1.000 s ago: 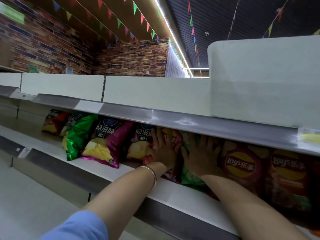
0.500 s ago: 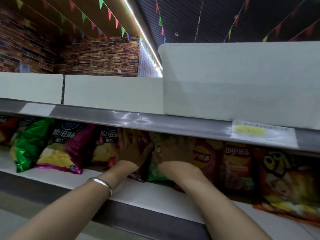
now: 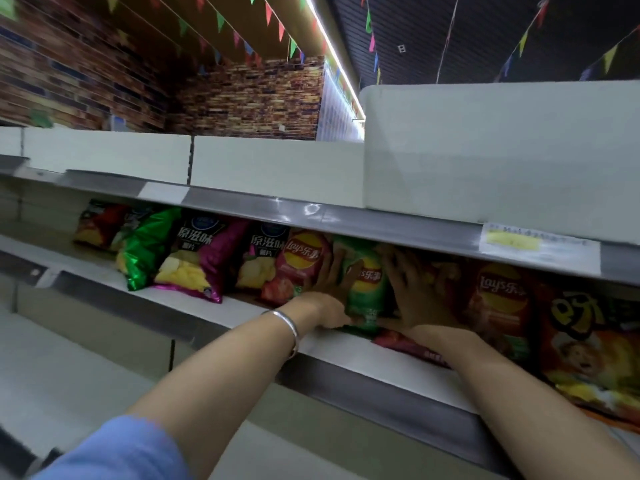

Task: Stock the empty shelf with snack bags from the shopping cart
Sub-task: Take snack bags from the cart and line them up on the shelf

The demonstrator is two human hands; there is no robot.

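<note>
Green Lay's bag (image 3: 367,282) upright between two hands: left hand (image 3: 327,296), right hand (image 3: 417,299).

Left hand (image 3: 325,303) and right hand (image 3: 415,292) flank an upright green Lay's bag (image 3: 367,282) on the shelf (image 3: 221,306).

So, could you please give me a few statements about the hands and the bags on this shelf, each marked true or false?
1. Both hands are on the green Lay's bag. True: the left hand is at its left edge, the right hand at its right.
2. The bracelet is on the right wrist. False: it is on the left wrist.
3. The green Lay's bag lies flat on the shelf. False: it stands upright.
4. A red Lay's bag stands just left of the green one. True.
5. The price label on the rail above is blank white. False: it has a yellow patch.
</note>
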